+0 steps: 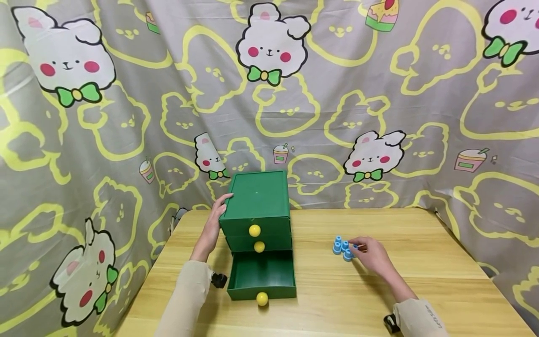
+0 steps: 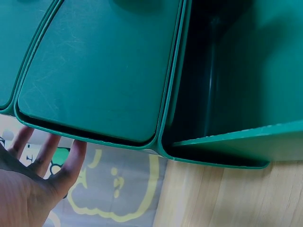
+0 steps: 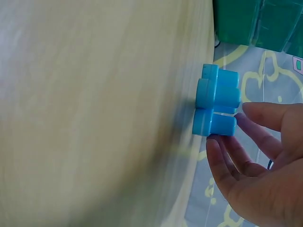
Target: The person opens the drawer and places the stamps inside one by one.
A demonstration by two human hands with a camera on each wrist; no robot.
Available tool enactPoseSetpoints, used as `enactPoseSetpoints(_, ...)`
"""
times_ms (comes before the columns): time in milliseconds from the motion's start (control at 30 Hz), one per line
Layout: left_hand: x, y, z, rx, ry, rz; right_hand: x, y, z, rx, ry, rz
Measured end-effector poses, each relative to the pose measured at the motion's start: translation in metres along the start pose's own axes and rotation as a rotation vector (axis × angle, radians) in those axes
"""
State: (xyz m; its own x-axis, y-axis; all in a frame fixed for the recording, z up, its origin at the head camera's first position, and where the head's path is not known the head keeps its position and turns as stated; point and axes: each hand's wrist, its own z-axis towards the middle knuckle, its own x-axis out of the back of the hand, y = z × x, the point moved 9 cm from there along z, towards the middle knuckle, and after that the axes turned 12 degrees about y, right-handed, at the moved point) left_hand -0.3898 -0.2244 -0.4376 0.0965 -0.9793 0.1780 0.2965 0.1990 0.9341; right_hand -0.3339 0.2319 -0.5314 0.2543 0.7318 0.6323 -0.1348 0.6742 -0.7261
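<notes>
A green cabinet of drawers point(image 1: 256, 194) with yellow ball knobs stands on the table. Its lowest drawer point(image 1: 263, 292) is pulled out, and no object shows inside. My left hand point(image 1: 214, 224) rests against the cabinet's left side; its fingers point(image 2: 72, 163) lie along the side wall, not wrapped round anything. To the right, my right hand point(image 1: 372, 255) is at a cluster of small light-blue stepped pieces point(image 1: 338, 248). Its thumb and bent fingers come around the nearest piece point(image 3: 222, 124). Whether they pinch it is unclear, since the hand partly hides one piece.
The wooden table point(image 1: 320, 299) reaches back to a grey curtain point(image 1: 294, 112) with cartoon animals. The open drawer juts toward the front, its knob point(image 1: 262, 299) foremost. Dark wrist mounts point(image 1: 219, 280) sit at both sleeves.
</notes>
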Motion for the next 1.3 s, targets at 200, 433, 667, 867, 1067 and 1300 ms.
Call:
enactPoseSetpoints(200, 0.0, -0.001, 0.0, 0.003, -0.001, -0.001, -0.001, 0.007, -0.001, -0.016, -0.014, -0.002)
enactPoseSetpoints(433, 0.0, -0.001, 0.001, 0.002, 0.003, -0.008, 0.001, 0.011, 0.0, -0.039, -0.026, -0.015)
enactPoseSetpoints(667, 0.0, 0.0, 0.001, 0.0, 0.002, -0.015, 0.007, 0.01, 0.001, -0.017, -0.005, -0.032)
enactPoseSetpoints(867, 0.0, 0.001, 0.0, -0.003, 0.005, -0.016, 0.015, 0.007, 0.0, -0.004, 0.024, -0.042)
enactPoseSetpoints(1067, -0.001, 0.002, 0.0, 0.001, 0.007, -0.018, 0.022, 0.0, 0.0, 0.003, 0.043, -0.026)
enactPoseSetpoints(1300, 0.0, 0.001, 0.0, -0.004, 0.004, -0.009, 0.029, -0.022, -0.001, 0.037, 0.081, -0.004)
